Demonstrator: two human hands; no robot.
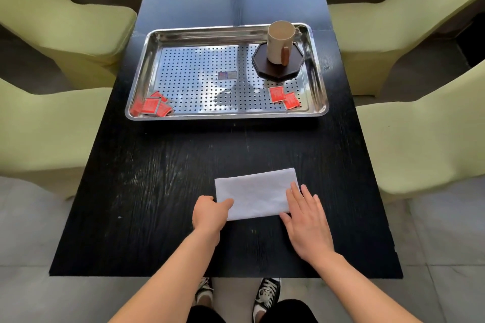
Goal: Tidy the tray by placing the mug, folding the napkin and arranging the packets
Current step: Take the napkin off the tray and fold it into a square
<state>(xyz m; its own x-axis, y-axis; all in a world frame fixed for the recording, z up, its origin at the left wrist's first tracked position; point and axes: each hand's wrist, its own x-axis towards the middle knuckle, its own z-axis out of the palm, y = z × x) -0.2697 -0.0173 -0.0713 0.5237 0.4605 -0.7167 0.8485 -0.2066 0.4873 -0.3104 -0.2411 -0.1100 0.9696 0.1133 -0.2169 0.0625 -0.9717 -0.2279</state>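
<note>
A white napkin [254, 195] lies on the black counter [157, 178] in the lower middle of the frame, as a folded rectangle with its long side running left to right and tilted slightly up toward the right. The left hand [211, 214] holds the napkin's lower left corner, with the fingers curled and the thumb on top of the cloth. The right hand [307, 220] is spread flat with its fingers straight and apart. Its fingertips rest on the napkin's right edge, and the palm sits over the counter just beside it.

Higher in the frame, well apart from the napkin, a shiny metal tray [225, 114] with a perforated floor stands on the counter. In its upper right corner a cream mug [279, 40] stands upright on a dark octagonal coaster [270, 71], its brown handle turned toward the lower edge of the frame. Red packets [153, 107] lie overlapping in a loose cluster in the tray's lower left corner. Two more lie in its lower right corner, one partly over the other, just below the coaster. A small label [227, 75] sits at the middle of the tray floor.

Pale green chairs [52, 21] flank the counter on both sides. At the bottom edge, black-and-white laced shoes [267, 294] show on the grey floor.
</note>
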